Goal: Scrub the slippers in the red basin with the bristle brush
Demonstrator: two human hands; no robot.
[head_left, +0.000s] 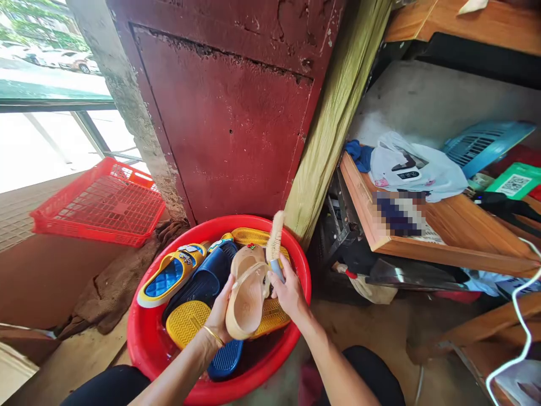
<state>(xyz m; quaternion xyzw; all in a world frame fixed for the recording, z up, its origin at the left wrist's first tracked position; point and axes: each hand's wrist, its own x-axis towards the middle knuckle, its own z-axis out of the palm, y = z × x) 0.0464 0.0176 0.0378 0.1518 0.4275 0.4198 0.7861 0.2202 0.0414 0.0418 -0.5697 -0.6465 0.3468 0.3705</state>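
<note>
My left hand (222, 309) is closed around the side of a beige clog (246, 304), its opening and heel strap facing me. In my right hand (289, 290) is the grey-blue handle of a scrubbing brush (275, 239), with its pale bristles pointing up beside the clog's toe. Both hands are above a red basin (139, 332) with dark water in the bottom. Inside the basin lie a yellow slipper with blue lining (167, 276), a dark blue slipper (207, 276), a yellow sole (186, 324) and a blue sole (226, 358). Part of the basin's contents is hidden under the clog and hands.
A red plastic crate (101, 203) stands at the left, near a brown cloth (101, 293). Behind the basin is a dark red door (228, 129). On the right, a wooden shelf (456, 225) bears a white plastic bag (416, 166) and a blue basket (486, 144). A white cable (522, 316) hangs there.
</note>
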